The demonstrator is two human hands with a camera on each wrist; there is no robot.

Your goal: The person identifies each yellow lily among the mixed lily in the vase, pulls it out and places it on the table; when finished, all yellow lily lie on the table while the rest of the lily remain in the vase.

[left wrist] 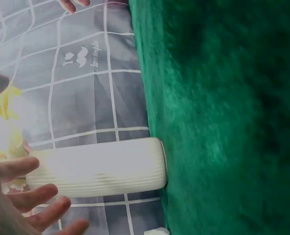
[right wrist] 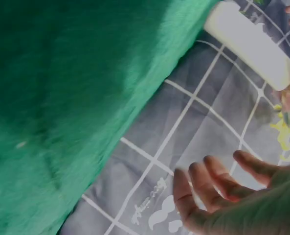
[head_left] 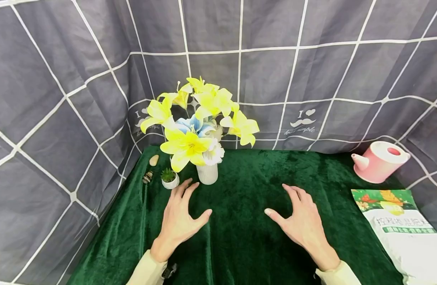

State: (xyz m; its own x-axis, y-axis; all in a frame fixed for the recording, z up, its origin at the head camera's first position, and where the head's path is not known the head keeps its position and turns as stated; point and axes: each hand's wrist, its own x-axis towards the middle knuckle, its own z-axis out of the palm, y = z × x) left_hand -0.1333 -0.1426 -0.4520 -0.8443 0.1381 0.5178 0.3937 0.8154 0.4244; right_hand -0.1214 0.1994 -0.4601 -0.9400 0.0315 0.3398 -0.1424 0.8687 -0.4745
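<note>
Nr L hand: flwr vase, succulent pot (contact unclear); pebble beyond.

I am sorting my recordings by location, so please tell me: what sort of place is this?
Probably a staged tabletop set: a checked curtain hangs behind and beside a green cloth, on which a white vase with flowers and a pink watering can stand.
</note>
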